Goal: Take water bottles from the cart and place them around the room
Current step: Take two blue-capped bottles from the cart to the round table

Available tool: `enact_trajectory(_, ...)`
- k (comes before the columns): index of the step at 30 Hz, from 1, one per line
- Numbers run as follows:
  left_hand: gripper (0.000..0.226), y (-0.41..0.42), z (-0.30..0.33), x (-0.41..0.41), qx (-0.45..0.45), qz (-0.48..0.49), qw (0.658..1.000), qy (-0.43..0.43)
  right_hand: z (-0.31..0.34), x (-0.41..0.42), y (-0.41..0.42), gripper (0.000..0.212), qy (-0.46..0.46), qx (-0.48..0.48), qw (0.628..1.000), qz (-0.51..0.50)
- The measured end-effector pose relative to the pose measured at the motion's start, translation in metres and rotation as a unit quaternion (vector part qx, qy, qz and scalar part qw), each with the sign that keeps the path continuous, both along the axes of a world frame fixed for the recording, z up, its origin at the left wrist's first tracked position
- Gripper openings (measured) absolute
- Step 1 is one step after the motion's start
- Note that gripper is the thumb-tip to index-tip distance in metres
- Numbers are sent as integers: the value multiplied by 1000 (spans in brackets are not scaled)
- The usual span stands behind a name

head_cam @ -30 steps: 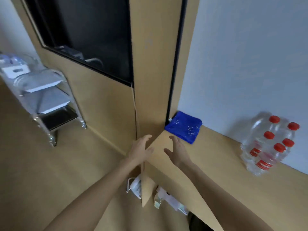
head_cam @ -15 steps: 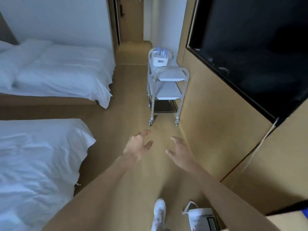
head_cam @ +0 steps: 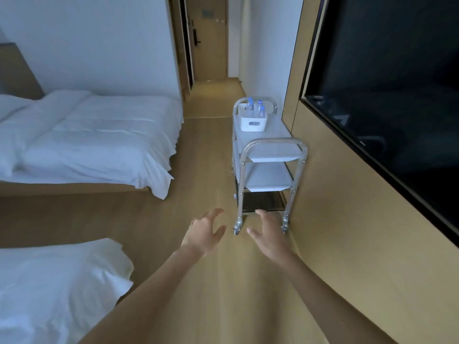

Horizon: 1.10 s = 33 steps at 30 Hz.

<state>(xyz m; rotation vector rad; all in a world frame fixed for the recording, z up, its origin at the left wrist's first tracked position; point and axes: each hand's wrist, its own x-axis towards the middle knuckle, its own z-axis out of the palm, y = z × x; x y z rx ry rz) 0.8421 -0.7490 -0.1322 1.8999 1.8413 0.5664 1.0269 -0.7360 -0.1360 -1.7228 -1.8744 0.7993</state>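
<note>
A metal cart [head_cam: 269, 147] with three shelves stands against the wooden wall ahead. On its top shelf sits a white basket [head_cam: 252, 121] holding three clear water bottles with blue caps [head_cam: 255, 108]. My left hand [head_cam: 205, 233] and my right hand [head_cam: 269, 235] are stretched out in front of me, fingers spread and empty, still well short of the cart's near end.
Two beds with white covers lie on the left, one far [head_cam: 94, 137] and one near [head_cam: 54, 289]. A dark screen [head_cam: 397, 95] hangs on the wooden wall at the right. A corridor with a door [head_cam: 210, 38] lies beyond the cart. Wooden floor runs between beds and wall.
My view has swung from the desk corner with red-capped bottles to the room, and the cart has come nearer. Both hands stay raised and empty.
</note>
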Motion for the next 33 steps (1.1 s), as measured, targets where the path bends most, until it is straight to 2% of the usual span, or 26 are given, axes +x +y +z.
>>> enact_trajectory(8,49,166,-12,-25,-31,-3,999,-8,-15,-41,162,58,43,-20,999,18)
enact_trajectory(14,50,329,-18,-55,-12,-40,999,-12,-29,-68,313,53,42,-17,999,-17)
enact_trajectory(18,50,444,0,-73,3,-59,998,-19,-15,-82,418,50,39,-5,998,-47)
enact_trajectory(23,47,572,19,-89,11,-66,996,-64,4,-94,536,55,48,20,995,-91)
enact_trajectory(29,49,689,-5,-97,-21,-89,993,-74,-16,-102,662,57,37,7,992,-120)
enact_trajectory(33,47,776,-19,-109,-23,-92,993,-63,-34,-113,760,57,62,6,991,-117)
